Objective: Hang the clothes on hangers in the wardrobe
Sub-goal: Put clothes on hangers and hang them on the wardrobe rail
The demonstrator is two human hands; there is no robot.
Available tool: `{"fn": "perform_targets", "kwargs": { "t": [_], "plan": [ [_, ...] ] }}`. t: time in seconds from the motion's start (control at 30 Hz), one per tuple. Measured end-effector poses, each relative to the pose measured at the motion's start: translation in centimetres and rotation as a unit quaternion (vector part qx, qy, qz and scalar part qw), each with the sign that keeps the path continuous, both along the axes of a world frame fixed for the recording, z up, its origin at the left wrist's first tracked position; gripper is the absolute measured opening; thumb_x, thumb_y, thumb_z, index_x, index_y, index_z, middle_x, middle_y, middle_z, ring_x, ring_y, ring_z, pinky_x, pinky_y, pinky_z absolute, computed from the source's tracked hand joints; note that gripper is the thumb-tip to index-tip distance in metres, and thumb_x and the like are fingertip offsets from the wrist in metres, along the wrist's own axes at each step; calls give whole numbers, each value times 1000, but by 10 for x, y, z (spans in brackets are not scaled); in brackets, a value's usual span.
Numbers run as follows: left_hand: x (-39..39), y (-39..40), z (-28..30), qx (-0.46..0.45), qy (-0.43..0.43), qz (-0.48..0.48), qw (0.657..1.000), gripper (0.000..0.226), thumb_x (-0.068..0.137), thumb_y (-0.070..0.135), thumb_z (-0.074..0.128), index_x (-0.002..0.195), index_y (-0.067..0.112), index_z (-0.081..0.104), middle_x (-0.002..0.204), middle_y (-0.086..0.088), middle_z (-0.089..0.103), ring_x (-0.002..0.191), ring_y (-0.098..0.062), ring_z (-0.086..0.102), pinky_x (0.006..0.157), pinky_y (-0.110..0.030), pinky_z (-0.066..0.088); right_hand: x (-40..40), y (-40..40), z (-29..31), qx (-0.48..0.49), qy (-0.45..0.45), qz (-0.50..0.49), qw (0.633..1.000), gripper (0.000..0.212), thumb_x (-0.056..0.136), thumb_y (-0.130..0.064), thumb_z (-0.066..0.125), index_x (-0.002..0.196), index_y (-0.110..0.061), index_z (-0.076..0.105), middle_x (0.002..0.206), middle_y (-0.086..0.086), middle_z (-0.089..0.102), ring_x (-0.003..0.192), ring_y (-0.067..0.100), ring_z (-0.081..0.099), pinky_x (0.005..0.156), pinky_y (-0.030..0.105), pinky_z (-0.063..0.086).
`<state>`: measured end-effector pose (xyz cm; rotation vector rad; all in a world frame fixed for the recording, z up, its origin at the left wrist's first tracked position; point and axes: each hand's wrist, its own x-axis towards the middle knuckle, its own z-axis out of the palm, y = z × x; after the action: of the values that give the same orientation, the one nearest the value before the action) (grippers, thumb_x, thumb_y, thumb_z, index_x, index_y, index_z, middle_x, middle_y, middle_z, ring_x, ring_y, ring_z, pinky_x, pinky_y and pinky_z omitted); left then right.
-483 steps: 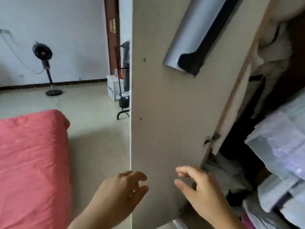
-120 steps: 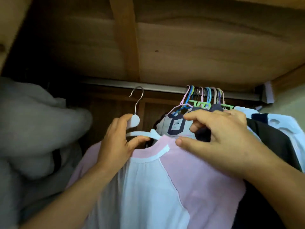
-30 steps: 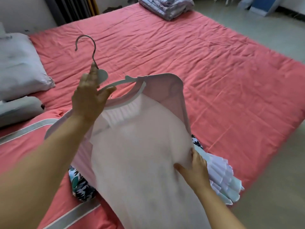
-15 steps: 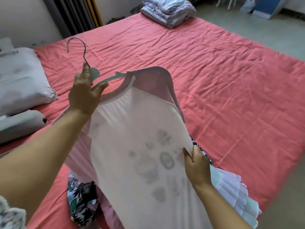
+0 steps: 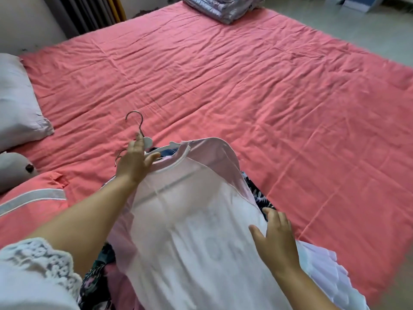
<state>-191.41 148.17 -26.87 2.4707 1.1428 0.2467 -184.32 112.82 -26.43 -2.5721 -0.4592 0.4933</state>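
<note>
A white shirt with pink sleeves (image 5: 190, 220) hangs on a white hanger with a metal hook (image 5: 136, 118). It lies low over a pile of clothes on the red bed (image 5: 245, 86). My left hand (image 5: 134, 163) grips the hanger at its neck, index finger along the hook. My right hand (image 5: 274, 238) rests flat on the shirt's right edge with fingers spread. A dark floral garment (image 5: 257, 193) and a white pleated skirt (image 5: 324, 276) show from under the shirt. A second metal hook (image 5: 118, 155) peeks out beside my left hand. The wardrobe is out of view.
A grey pillow (image 5: 15, 104) lies at the bed's left side, with a grey bolster (image 5: 13, 171) below it. A folded striped blanket (image 5: 223, 7) sits at the far end. Pale floor (image 5: 357, 25) runs along the right of the bed.
The shirt on its hanger has come down from held-up to lying over the clothes pile. My right hand has let go of the shirt's edge and now lies flat on it.
</note>
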Motion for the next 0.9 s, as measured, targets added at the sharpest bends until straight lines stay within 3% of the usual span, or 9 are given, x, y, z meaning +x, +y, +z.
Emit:
{"fn": "perform_targets", "kwargs": {
  "t": [0.27,0.43,0.6,0.77,0.9],
  "plan": [
    [-2,5,-56,-34,101,64,992,84,88,38,61,149,4,14,146,-27,25,135,-38,26,109,-45,26,0,3,-32,40,24,33,998,49,88,-25,63,131,-12,45,128,1,46,124,18,38,102,25,28],
    [-22,-9,-61,-51,147,70,985,53,92,34,57,135,6,43,137,-23,36,124,-37,41,99,-47,39,-6,-6,-28,68,35,33,997,46,88,-24,63,129,-11,47,126,1,47,124,18,40,101,25,28],
    [-37,-56,-39,-67,131,38,988,44,92,31,57,130,7,53,134,-19,46,121,-34,47,98,-41,40,-13,-26,-9,100,34,40,994,40,89,-26,62,125,-13,50,123,0,49,120,17,43,99,26,33],
    [-51,-152,15,-112,64,-15,991,36,88,29,63,118,9,63,120,-10,63,100,-23,63,86,-31,45,-26,-67,25,125,27,45,991,38,90,-26,60,124,-14,51,126,-3,49,120,15,44,96,27,36],
    [-81,-258,72,-157,13,-45,987,30,88,30,64,115,17,65,100,2,66,84,-12,62,80,-26,46,-48,-116,62,148,10,37,988,28,90,-26,59,114,-13,58,105,-4,59,99,13,54,81,25,40]
  ]
}}
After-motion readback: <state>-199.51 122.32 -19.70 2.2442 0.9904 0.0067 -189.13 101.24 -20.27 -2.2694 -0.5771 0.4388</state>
